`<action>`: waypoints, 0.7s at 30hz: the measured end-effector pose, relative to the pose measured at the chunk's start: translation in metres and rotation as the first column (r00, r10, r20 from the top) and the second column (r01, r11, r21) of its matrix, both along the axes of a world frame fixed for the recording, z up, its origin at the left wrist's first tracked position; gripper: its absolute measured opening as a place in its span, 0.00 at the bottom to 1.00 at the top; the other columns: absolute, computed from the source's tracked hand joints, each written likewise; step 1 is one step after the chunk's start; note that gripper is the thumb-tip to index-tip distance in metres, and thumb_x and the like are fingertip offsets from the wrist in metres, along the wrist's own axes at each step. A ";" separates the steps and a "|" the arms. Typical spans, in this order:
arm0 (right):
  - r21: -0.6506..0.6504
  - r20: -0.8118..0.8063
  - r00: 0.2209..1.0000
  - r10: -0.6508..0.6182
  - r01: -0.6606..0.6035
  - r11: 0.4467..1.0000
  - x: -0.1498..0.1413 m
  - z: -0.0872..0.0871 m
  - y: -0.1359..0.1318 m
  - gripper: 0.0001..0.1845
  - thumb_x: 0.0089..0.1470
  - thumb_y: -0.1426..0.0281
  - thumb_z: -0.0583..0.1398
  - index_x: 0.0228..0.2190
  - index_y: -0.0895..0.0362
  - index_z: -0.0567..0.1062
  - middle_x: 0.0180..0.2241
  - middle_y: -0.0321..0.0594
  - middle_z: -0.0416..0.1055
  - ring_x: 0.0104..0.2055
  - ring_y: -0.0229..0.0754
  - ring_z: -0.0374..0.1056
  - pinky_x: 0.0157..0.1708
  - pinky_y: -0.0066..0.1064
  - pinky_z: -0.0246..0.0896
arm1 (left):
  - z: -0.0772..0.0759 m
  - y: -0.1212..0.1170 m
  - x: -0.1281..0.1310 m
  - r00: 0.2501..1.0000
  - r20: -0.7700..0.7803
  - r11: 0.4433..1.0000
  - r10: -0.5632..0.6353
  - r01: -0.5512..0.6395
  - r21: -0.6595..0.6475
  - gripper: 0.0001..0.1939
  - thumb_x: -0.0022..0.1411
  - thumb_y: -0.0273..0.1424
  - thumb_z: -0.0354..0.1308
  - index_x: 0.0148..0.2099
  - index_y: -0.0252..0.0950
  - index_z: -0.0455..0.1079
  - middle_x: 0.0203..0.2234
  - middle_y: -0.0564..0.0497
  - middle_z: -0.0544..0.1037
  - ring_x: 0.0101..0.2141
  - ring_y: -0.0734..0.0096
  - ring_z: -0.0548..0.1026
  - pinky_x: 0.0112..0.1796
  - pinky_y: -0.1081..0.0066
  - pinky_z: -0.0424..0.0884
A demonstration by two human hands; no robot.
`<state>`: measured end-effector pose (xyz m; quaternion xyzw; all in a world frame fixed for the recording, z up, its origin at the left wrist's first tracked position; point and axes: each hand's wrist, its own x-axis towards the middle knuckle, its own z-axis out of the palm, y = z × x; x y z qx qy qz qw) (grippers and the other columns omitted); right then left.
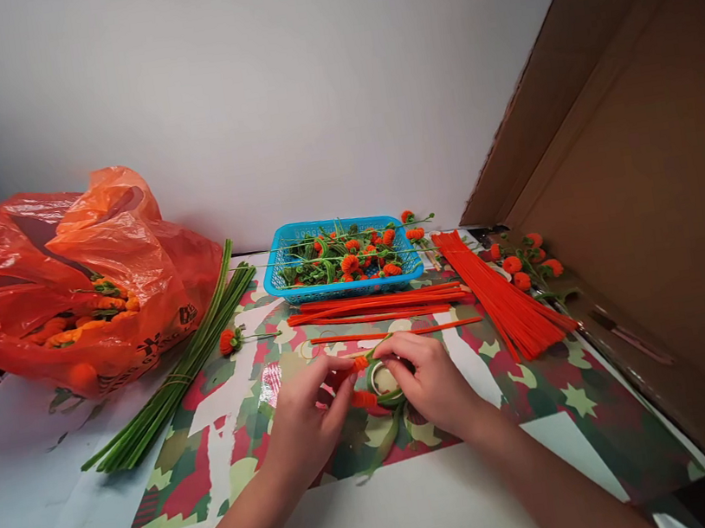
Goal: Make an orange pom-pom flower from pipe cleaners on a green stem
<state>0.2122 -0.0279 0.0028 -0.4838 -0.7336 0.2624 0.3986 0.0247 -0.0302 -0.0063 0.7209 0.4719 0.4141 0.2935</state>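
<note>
My left hand [312, 402] is closed, its fingertips pinching an orange fuzzy pipe-cleaner flower head [359, 363]. Close beside it, my right hand [431, 382] is also closed, thumb and forefinger together at the green part just right of the orange piece. The fingers partly hide what they pinch there. Between the hands, low over the table, is a roll of green tape [385, 380] with a pale core. Another orange fuzzy piece [364, 399] shows under my left fingertips. A green strip [387, 444] trails below the roll.
Behind my hands lie orange pipe cleaners [378, 306] and a fanned bundle [501, 295]. A blue basket [346, 289] holds orange flowers. Left are green stems [178, 380], a single flower [229, 342] and an orange plastic bag [145, 241]. A cardboard panel [645, 197] stands right.
</note>
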 end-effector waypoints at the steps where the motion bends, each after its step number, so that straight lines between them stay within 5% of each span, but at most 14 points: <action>1: -0.002 -0.016 1.000 0.003 -0.003 1.000 -0.001 0.000 0.000 0.13 0.56 0.80 0.53 0.33 0.55 0.75 0.31 0.36 0.73 0.33 0.38 0.69 0.34 0.27 0.60 | 0.001 0.000 0.000 1.000 0.010 1.000 0.003 -0.003 -0.009 0.05 0.63 0.31 0.55 0.38 0.38 0.71 0.28 0.54 0.77 0.25 0.75 0.74 0.23 0.77 0.71; 11: -0.267 -0.257 0.953 -0.161 0.090 0.959 -0.009 -0.004 -0.004 0.06 0.60 0.68 0.53 0.35 0.54 0.70 0.24 0.32 0.69 0.25 0.35 0.65 0.24 0.24 0.57 | 0.004 0.001 0.000 0.965 0.247 0.972 0.088 -0.028 -0.234 0.12 0.57 0.37 0.63 0.43 0.40 0.72 0.39 0.51 0.78 0.37 0.68 0.77 0.32 0.74 0.78; 16: -0.216 -0.192 0.971 -0.139 0.097 0.972 -0.009 -0.003 -0.005 0.05 0.59 0.70 0.53 0.31 0.55 0.68 0.25 0.33 0.71 0.26 0.35 0.66 0.26 0.25 0.57 | 0.002 0.003 -0.002 0.964 0.245 0.966 0.105 -0.040 -0.256 0.09 0.58 0.35 0.61 0.42 0.40 0.76 0.36 0.51 0.81 0.30 0.71 0.79 0.29 0.74 0.77; 21: -0.151 -0.112 0.991 -0.076 0.058 0.987 -0.008 -0.001 -0.005 0.07 0.59 0.71 0.53 0.30 0.55 0.70 0.25 0.34 0.70 0.27 0.35 0.66 0.27 0.25 0.57 | 0.003 0.004 -0.001 0.988 0.144 0.988 -0.053 0.072 -0.134 0.09 0.59 0.29 0.58 0.40 0.41 0.78 0.35 0.52 0.82 0.35 0.68 0.80 0.30 0.74 0.77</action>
